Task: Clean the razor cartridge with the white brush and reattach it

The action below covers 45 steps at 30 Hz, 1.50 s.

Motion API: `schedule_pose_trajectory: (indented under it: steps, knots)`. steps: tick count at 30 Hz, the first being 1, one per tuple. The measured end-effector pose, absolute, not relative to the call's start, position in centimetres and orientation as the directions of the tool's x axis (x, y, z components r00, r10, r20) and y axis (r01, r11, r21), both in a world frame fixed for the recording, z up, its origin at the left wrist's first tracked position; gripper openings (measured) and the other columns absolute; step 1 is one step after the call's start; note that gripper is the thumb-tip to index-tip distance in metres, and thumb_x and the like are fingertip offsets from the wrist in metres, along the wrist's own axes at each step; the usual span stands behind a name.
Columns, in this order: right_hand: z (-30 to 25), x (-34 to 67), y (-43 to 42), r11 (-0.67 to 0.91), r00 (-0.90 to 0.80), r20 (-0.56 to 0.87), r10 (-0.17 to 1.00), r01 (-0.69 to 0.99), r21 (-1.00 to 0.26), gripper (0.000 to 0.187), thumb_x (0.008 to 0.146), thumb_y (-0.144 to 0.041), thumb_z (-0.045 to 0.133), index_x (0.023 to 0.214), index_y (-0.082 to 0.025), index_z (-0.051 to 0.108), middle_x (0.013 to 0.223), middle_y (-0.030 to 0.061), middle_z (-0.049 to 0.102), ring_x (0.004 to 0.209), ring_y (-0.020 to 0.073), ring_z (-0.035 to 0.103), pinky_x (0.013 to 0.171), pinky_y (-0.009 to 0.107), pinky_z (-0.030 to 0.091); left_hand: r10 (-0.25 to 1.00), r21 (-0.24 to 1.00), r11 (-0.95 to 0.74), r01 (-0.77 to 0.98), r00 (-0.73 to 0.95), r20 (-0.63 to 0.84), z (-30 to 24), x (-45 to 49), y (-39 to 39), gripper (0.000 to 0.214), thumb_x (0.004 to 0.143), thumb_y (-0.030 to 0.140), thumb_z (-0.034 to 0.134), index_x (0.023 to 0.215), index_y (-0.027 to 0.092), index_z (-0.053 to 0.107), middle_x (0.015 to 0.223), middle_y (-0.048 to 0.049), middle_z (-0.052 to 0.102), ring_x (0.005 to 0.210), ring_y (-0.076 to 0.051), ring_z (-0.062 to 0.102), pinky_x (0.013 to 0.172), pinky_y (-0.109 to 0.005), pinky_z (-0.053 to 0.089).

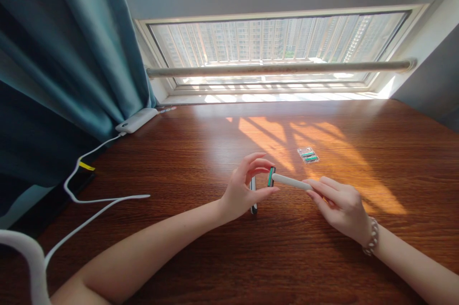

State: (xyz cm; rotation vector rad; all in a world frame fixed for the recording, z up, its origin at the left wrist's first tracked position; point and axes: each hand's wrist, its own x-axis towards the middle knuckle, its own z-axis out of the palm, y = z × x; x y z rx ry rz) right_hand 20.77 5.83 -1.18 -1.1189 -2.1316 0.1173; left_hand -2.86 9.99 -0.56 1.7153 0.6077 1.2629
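A razor with a white handle is held level above the table. My right hand pinches the end of that handle. At the other end sits the razor head, dark with a green strip. My left hand curves around the head, fingertips at its top edge and thumb at its bottom edge. Beneath the left hand lies a slim white and black object, mostly covered, its kind unclear. A clear plastic case with green-striped razor cartridges lies on the table beyond my hands.
The brown wooden table reaches to the window sill. A white power bank-like device with a white cable lies at the left by the blue curtain. A pale rail crosses the window. A white curved tube stands at lower left.
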Motion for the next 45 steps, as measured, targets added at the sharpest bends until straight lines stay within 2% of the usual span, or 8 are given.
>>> schedule_pose_trajectory:
  steps: [8, 12, 17, 22, 28, 32, 42, 45]
  knots:
    - [-1.17, 20.38, 5.85, 0.565, -0.339, 0.455, 0.823, 0.568, -0.599, 0.017, 0.085, -0.02, 0.049, 0.095, -0.019, 0.062, 0.072, 0.0025, 0.062, 0.059, 0.0118, 0.056, 0.053, 0.022, 0.043, 0.794, 0.871, -0.464, -0.16, 0.361, 0.489, -0.46, -2.93, 10.12, 0.071, 0.061, 0.009, 0.074, 0.12, 0.024, 0.037, 0.104, -0.0061, 0.056, 0.098, -0.017, 0.055, 0.089, -0.033, 0.045]
    - [-1.44, 20.47, 5.93, 0.599, -0.397, 0.448, 0.801, 0.559, -0.574, 0.019, 0.085, -0.02, 0.049, 0.099, -0.018, 0.062, 0.075, 0.0042, 0.063, 0.063, 0.0136, 0.058, 0.057, 0.024, 0.046, 0.795, 0.87, -0.459, -0.178, 0.356, 0.492, -0.33, -2.93, 10.01, 0.07, 0.059, 0.009, 0.075, 0.118, 0.024, 0.04, 0.103, -0.0061, 0.057, 0.096, -0.017, 0.055, 0.087, -0.033, 0.046]
    - [-1.65, 20.64, 6.15, 0.523, -0.199, 0.531, 0.824, 0.629, -0.575, 0.016, 0.082, -0.023, 0.052, 0.092, -0.019, 0.064, 0.07, 0.0022, 0.063, 0.057, 0.0124, 0.056, 0.05, 0.022, 0.044, 0.801, 0.874, -0.449, -0.187, 0.35, 0.486, -0.37, -2.88, 9.85, 0.071, 0.056, 0.009, 0.077, 0.115, 0.024, 0.042, 0.102, -0.0052, 0.058, 0.095, -0.017, 0.055, 0.086, -0.031, 0.047]
    - [-1.52, 20.51, 6.01, 0.608, -0.373, 0.485, 0.791, 0.57, -0.553, 0.02, 0.084, -0.021, 0.048, 0.099, -0.018, 0.062, 0.07, 0.0029, 0.062, 0.056, 0.0122, 0.056, 0.051, 0.022, 0.044, 0.806, 0.871, -0.442, -0.212, 0.333, 0.49, -0.19, -2.75, 9.74, 0.062, 0.057, 0.01, 0.076, 0.11, 0.022, 0.047, 0.101, -0.0054, 0.057, 0.095, -0.017, 0.055, 0.084, -0.03, 0.048]
    - [-1.57, 20.42, 6.04, 0.543, -0.206, 0.553, 0.808, 0.625, -0.561, 0.014, 0.082, -0.02, 0.053, 0.092, -0.019, 0.063, 0.073, 0.0025, 0.063, 0.062, 0.0127, 0.058, 0.056, 0.022, 0.046, 0.799, 0.87, -0.456, -0.188, 0.346, 0.493, 0.26, -2.7, 9.59, 0.05, 0.061, 0.01, 0.074, 0.105, 0.02, 0.052, 0.1, -0.0051, 0.054, 0.096, -0.016, 0.053, 0.086, -0.028, 0.046]
    - [-1.37, 20.29, 5.86, 0.617, -0.354, 0.516, 0.78, 0.573, -0.54, 0.02, 0.084, -0.019, 0.049, 0.1, -0.018, 0.061, 0.069, 0.0027, 0.061, 0.057, 0.0124, 0.056, 0.052, 0.023, 0.045, 0.785, 0.87, -0.456, -0.187, 0.375, 0.492, 0.33, -2.76, 9.56, 0.047, 0.064, 0.011, 0.072, 0.106, 0.02, 0.052, 0.1, -0.0058, 0.053, 0.095, -0.017, 0.052, 0.085, -0.03, 0.046]
    - [-1.3, 20.02, 5.52, 0.622, -0.381, 0.497, 0.779, 0.564, -0.542, 0.019, 0.084, -0.018, 0.048, 0.099, -0.017, 0.06, 0.065, 0.0016, 0.056, 0.049, 0.0107, 0.05, 0.046, 0.023, 0.04, 0.786, 0.876, -0.426, -0.226, 0.387, 0.482, 0.14, -2.77, 9.59, 0.046, 0.064, 0.009, 0.071, 0.104, 0.021, 0.051, 0.101, -0.0057, 0.053, 0.097, -0.017, 0.051, 0.086, -0.031, 0.044]
    - [-1.35, 20.09, 5.54, 0.578, -0.273, 0.538, 0.798, 0.603, -0.551, 0.015, 0.083, -0.017, 0.05, 0.094, -0.017, 0.06, 0.067, 0.002, 0.057, 0.053, 0.0108, 0.051, 0.048, 0.022, 0.04, 0.794, 0.877, -0.418, -0.235, 0.374, 0.479, 0.12, -2.75, 9.63, 0.048, 0.062, 0.008, 0.073, 0.103, 0.021, 0.052, 0.1, -0.0048, 0.053, 0.096, -0.017, 0.052, 0.086, -0.029, 0.044]
